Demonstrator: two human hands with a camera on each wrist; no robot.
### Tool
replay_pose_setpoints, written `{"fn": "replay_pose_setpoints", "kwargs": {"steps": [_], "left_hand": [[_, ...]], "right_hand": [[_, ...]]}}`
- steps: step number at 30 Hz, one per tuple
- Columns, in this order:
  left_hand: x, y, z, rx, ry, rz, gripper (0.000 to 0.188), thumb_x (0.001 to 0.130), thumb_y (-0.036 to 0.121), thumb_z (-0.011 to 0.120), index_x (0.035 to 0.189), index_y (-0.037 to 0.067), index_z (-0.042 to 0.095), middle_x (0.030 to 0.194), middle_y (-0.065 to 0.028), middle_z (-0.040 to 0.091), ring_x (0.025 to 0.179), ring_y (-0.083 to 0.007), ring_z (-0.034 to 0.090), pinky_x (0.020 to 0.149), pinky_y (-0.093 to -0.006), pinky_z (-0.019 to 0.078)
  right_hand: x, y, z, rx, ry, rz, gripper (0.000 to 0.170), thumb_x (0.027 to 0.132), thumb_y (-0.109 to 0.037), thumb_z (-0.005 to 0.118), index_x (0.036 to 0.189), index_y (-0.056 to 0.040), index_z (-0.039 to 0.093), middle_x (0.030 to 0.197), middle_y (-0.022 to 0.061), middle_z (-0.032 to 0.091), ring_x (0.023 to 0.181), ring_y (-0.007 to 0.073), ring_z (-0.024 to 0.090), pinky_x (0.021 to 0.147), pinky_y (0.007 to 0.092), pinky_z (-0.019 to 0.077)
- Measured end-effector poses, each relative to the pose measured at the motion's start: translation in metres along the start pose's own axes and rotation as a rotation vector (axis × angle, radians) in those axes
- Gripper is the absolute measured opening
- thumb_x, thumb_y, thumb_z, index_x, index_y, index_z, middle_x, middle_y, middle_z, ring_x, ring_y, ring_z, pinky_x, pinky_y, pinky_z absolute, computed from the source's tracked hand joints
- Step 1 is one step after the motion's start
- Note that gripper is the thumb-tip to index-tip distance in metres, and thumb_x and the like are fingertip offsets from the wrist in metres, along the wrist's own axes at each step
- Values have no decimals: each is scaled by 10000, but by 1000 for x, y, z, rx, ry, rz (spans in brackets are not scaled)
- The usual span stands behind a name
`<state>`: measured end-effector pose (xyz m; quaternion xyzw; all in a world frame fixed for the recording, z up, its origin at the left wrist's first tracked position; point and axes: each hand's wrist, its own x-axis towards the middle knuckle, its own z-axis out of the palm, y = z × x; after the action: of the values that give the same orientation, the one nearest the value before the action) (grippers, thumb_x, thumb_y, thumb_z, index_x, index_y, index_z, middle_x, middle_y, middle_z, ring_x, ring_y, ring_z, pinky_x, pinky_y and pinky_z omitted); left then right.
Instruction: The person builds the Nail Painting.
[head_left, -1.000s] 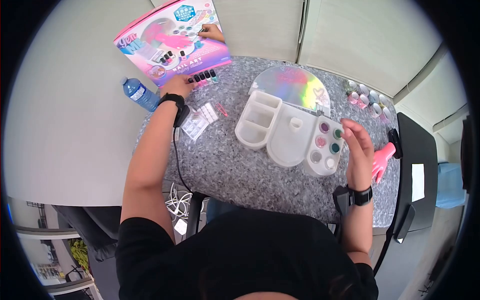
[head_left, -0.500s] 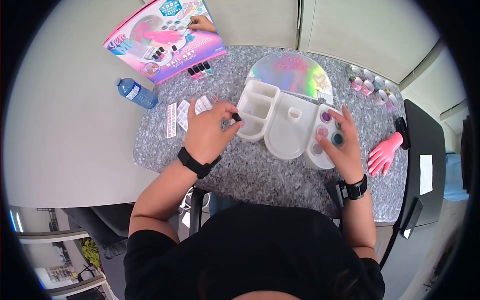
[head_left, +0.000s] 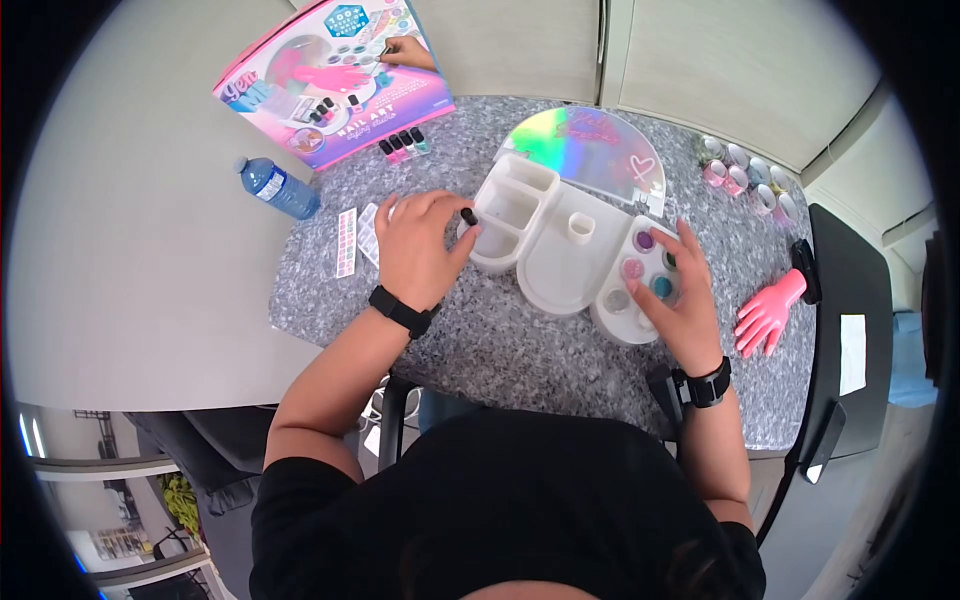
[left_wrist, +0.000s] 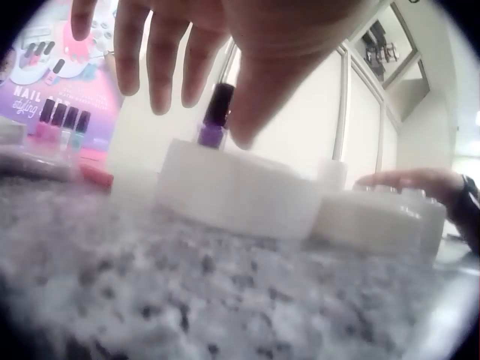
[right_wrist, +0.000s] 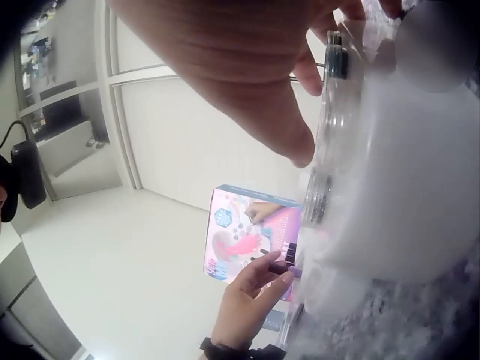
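My left hand [head_left: 415, 250] pinches a small nail polish bottle [left_wrist: 215, 120] with a black cap and purple polish between thumb and fingers. It holds the bottle upright at the left section of a white tray [head_left: 487, 258], which has three compartments. My right hand [head_left: 688, 305] lies over the tray's right section, fingers spread and slightly bent, thumb and fingertips at the round glitter pots [head_left: 632, 269]. In the right wrist view, the thumb of my right hand [right_wrist: 247, 82] is beside the clear pots [right_wrist: 319, 199]. The tray's middle section holds a small white ring [head_left: 580, 228].
A shiny half-round panel [head_left: 585, 150] stands behind the tray. At the back left are a nail art box [head_left: 340, 90], a row of polish bottles [head_left: 404, 147] and a water bottle [head_left: 278, 188]. To the right lie a pink model hand [head_left: 768, 315] and several small jars [head_left: 737, 180].
My left hand has come from the bottle row to the tray, bringing one bottle. My right hand has moved left onto the pots, and the tray has shifted slightly left.
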<state>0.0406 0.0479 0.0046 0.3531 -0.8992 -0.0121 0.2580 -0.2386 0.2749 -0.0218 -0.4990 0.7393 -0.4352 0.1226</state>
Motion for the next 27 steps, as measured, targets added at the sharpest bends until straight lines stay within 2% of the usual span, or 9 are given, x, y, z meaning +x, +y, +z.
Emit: {"fn": "replay_pose_setpoints", "kwargs": {"steps": [3,5,7,10,13,17,21,23,27], "left_hand": [[8,-4,-8,48,-23,-49,483,885,360,903,1296,141,773,1306,-66,763,1254,-273,701,1219,-540,400],[30,-46,-14,-363,-14,-272,642,897,460,899,1400,97,732,1350,-104,766,1280,-282,712,1164,-472,491],[65,-88,-29,-347,13,-394,645,890,505,893,1376,103,759,1340,-126,781,1302,-326,716,1071,-447,562],[98,-146,-18,-79,68,-332,628,900,507,871,1386,126,760,1325,-112,794,1315,-305,711,1076,-426,555],[108,-156,-8,185,-142,-432,548,906,479,872,1361,187,785,1353,-88,790,1280,-313,726,1093,-433,548],[113,-139,0,322,-233,-497,385,844,459,901,1211,361,838,1241,-25,821,1246,-289,724,1128,-565,442],[102,-107,-31,493,-223,-404,282,825,420,900,1089,331,858,1234,-5,816,1246,-288,712,1157,-576,359],[84,-87,-49,313,46,-87,195,859,364,885,1038,294,855,1310,18,791,1286,-284,690,1169,-574,340],[47,-7,-72,152,53,175,180,822,310,888,985,266,824,1414,87,734,1414,-245,601,1220,-632,252]], "right_hand": [[0,-1,0,-11,-4,-14,721,892,-253,899,1539,-130,606,1736,300,356,1556,455,440,1249,515,406],[0,1,2,0,-4,-16,743,877,-216,907,1546,-126,598,1740,298,351,1560,451,437,1245,512,416],[1,2,2,6,-6,-22,748,872,-202,908,1548,-125,596,1742,297,348,1558,450,441,1243,511,421],[0,2,2,4,-14,-26,751,869,-186,909,1549,-125,594,1745,294,343,1554,449,448,1240,511,427],[0,3,2,-1,-8,-24,747,870,-182,907,1548,-128,597,1748,291,341,1556,450,448,1241,511,427],[0,3,2,27,-12,-9,743,867,-178,910,1542,-137,602,1747,291,342,1576,451,423,1247,508,421],[0,4,3,-6,0,-24,739,865,-173,912,1537,-142,606,1744,292,349,1581,455,414,1256,510,411],[-1,3,3,-11,4,-27,741,863,-171,912,1538,-144,606,1741,294,354,1580,462,413,1260,511,405],[-1,3,2,0,-6,-22,746,863,-176,910,1543,-148,604,1741,291,359,1590,475,393,1276,524,377]]}}
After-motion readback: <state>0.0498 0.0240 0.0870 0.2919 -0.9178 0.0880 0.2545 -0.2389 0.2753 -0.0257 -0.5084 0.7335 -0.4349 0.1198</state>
